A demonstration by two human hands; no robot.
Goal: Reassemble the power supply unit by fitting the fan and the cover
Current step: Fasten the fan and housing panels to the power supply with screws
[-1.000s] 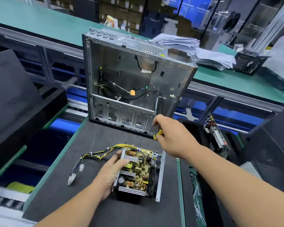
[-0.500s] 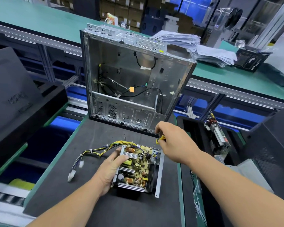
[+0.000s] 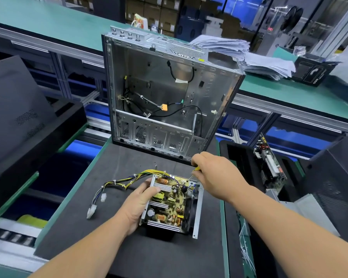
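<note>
The open power supply unit [image 3: 172, 205] lies on a dark foam mat [image 3: 113, 237] that covers a green-edged desk [image 3: 68, 197], near the middle of the mat and slightly toward its right edge. Its cover is off; the circuit board with copper coils, capacitors and 3 finned heat sinks faces up. The unit's long axis runs from the near edge of the mat toward the far edge, tilted slightly to the right.

At the far edge of the mat an empty metal computer case [image 3: 165, 101] stands upright, open side toward the camera, loose wires hanging inside. It stands directly behind the unit. A bundle of yellow and black cables [image 3: 129, 180] leaves the unit's far-left corner and runs left across the mat, ending in white connectors [image 3: 91, 210].

To the right of the desk, a black tray holds a circuit board [image 3: 269, 163] set on edge. Stacks of paper [image 3: 249, 55] lie on the green bench behind the case. Black panels [image 3: 18, 109] lean at the left.

The left hand [image 3: 138, 203] grips the unit's left wall, thumb over the top edge beside the heat sink. The right hand [image 3: 213, 175] is closed around a yellow-handled screwdriver [image 3: 195, 171], held above the unit's far-right corner; the shaft slants down and left, its tip at the board near that corner.
</note>
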